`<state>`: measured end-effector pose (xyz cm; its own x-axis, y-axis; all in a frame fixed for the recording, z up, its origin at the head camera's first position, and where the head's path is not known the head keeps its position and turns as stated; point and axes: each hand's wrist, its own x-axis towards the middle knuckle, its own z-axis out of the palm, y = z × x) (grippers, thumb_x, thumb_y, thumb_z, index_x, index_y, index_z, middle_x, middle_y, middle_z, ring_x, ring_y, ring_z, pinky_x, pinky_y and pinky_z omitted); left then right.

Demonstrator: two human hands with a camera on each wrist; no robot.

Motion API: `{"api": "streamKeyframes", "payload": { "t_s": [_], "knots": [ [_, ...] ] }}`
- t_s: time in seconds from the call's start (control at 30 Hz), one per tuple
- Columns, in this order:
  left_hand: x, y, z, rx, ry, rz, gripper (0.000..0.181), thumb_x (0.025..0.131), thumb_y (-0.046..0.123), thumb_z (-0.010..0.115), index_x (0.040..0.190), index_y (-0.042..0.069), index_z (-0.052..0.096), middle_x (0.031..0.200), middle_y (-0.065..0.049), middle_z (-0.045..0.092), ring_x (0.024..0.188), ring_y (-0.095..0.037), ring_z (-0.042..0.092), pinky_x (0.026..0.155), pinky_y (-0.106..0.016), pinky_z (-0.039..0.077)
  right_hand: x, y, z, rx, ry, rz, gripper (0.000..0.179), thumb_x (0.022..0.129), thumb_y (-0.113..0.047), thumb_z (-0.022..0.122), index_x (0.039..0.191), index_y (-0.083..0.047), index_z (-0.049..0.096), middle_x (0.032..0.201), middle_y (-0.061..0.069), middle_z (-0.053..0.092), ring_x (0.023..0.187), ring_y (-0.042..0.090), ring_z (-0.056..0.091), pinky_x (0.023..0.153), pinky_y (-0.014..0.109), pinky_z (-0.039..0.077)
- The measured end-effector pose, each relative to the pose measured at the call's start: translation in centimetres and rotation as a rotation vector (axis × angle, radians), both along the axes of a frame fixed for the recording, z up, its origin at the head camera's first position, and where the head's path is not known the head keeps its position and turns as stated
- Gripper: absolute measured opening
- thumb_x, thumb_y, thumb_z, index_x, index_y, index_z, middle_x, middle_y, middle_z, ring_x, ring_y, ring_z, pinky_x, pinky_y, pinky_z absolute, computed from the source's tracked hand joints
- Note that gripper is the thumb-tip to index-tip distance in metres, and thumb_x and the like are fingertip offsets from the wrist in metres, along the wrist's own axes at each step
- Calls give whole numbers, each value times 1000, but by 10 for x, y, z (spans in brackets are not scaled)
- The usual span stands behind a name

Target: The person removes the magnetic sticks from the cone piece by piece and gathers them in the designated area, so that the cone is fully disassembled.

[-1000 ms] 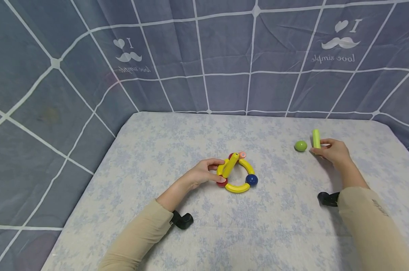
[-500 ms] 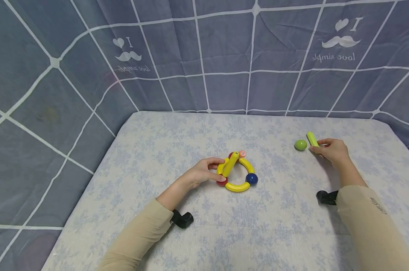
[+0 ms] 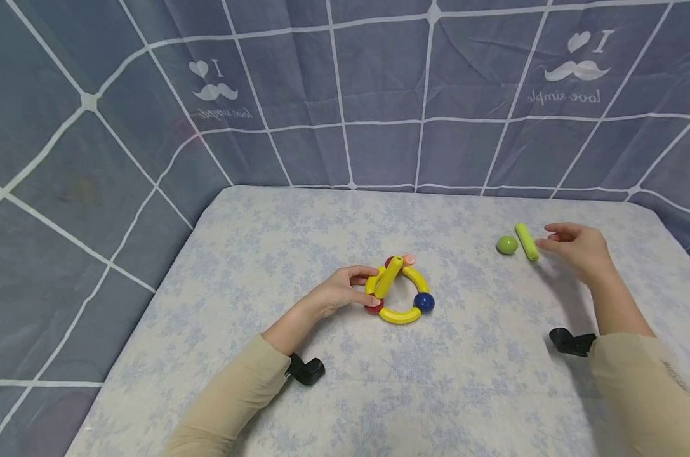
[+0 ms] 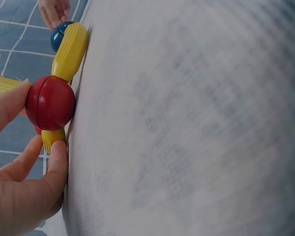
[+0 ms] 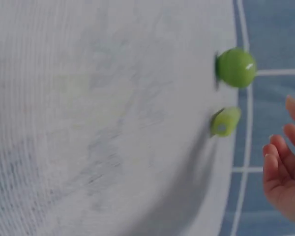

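Observation:
A ring of yellow curved magnetic rods (image 3: 400, 317) lies mid-table, joined by red balls and a blue ball (image 3: 424, 302). My left hand (image 3: 345, 292) holds its left side, thumb on the near red ball (image 4: 50, 103) and fingertips at a curved rod in the left wrist view. From that ball a straight yellow rod (image 3: 389, 277) slants up; an orange-pink piece (image 3: 409, 259) shows behind the ring. At the right, a light green rod (image 3: 527, 242) lies beside a green ball (image 3: 507, 245). My right hand (image 3: 579, 251), fingers loosely bent and holding nothing, is just right of that rod.
A pale blue floral cloth (image 3: 459, 381) covers the table. Grey-blue curtains (image 3: 379, 76) with white grid lines rise behind it and on the left. Each wrist carries a black camera mount (image 3: 307, 369).
The green rod, first upright in the right hand, was tilted over and laid beside the green ball. The right hand let go and drew back rightward. The left hand stayed put.

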<state>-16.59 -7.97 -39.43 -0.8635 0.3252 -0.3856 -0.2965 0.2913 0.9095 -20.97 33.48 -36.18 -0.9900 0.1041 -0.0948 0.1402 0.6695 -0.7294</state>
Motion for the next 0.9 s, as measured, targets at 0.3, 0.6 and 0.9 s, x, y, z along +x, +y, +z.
{"api": "streamKeyframes", "payload": {
  "t_s": [0.3,0.6,0.9],
  "knots": [
    [2,-1,0,21,22,-23,58,72,-1,77,126,5,56,114,-10,54,101,-22,49,84,-28,43,9,-32,16,-303,133,185,27,84,-15,70,102,-33,63,88,-21,63,82,-3,59,71,10,46],
    [6,0,1,35,7,-29,59,72,-1,77,127,4,55,114,-11,54,100,-21,51,82,-26,44,10,-91,11,-307,105,489,40,84,-9,70,120,2,57,106,2,63,96,13,62,74,20,51],
    [2,-2,2,18,21,-18,58,72,1,78,126,6,56,113,-11,54,99,-21,50,82,-27,43,0,-156,-11,-369,-34,636,48,81,-3,71,124,6,53,122,23,54,112,35,52,82,28,50]
  ]
}}
